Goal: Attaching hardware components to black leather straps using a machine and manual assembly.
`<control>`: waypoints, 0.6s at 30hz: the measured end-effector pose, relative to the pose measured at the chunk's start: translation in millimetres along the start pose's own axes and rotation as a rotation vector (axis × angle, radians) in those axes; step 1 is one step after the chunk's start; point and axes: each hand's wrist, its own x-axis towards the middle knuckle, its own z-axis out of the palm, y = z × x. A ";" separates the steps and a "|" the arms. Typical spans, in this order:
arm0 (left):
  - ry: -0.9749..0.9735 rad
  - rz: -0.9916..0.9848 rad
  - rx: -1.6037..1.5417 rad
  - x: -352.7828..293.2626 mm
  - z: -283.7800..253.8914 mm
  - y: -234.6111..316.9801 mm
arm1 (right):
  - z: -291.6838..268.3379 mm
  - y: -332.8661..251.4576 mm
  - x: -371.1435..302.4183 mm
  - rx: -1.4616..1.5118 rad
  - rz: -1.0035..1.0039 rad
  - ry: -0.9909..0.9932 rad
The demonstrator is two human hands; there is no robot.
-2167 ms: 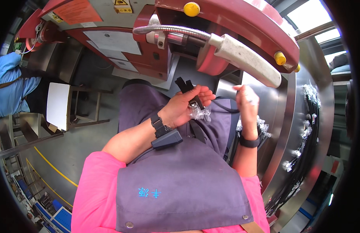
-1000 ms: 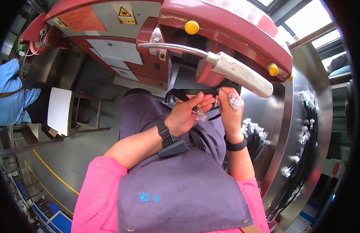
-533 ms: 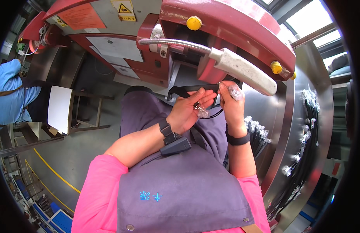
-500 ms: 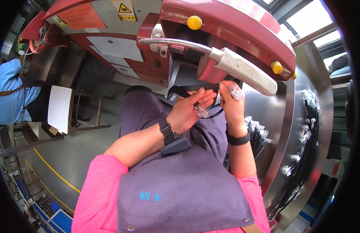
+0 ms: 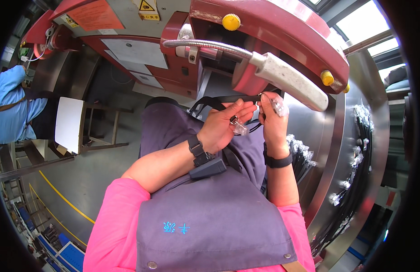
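A thin black strap (image 5: 241, 98), probably a belt, stretches between my hands below the red machine. My right hand (image 5: 275, 119) pinches it between thumb and fingers, with clear plastic wrap (image 5: 279, 107) bunched by the knuckles. My left hand (image 5: 219, 129) is turned palm up, its fingers fairly straight and the strap passing behind them. A small metal buckle (image 5: 234, 119) in clear plastic hangs at its fingers, so it seems to hold that part of the strap. One end of the strap loops down past my left hand; the fingers partly hide its path.
Over my hands are a red machine arm (image 5: 282, 34) with yellow knobs, a reddish wheel (image 5: 249, 78) and a pale lamp handle (image 5: 291, 81) on a flexible metal neck. Black straps with plastic-wrapped ends (image 5: 300, 152) lie right; more lie on a metal shelf (image 5: 330, 181). A co-worker in blue (image 5: 13, 104) is left.
Both hands have moved only slightly, to the right in the picture. The strap beside my left hand has shifted and its loop looks more open.
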 end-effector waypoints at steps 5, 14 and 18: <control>-0.029 0.010 0.067 -4.4 3.4 2.6 | -2.4 6.1 -7.6 0.032 -0.103 -0.001; -0.001 0.009 0.042 -1.9 -3.4 3.1 | 1.2 9.7 -4.4 -0.013 -0.095 -0.004; -0.004 0.020 0.024 -0.1 -5.0 2.1 | 2.0 9.1 -2.7 -0.011 -0.083 -0.006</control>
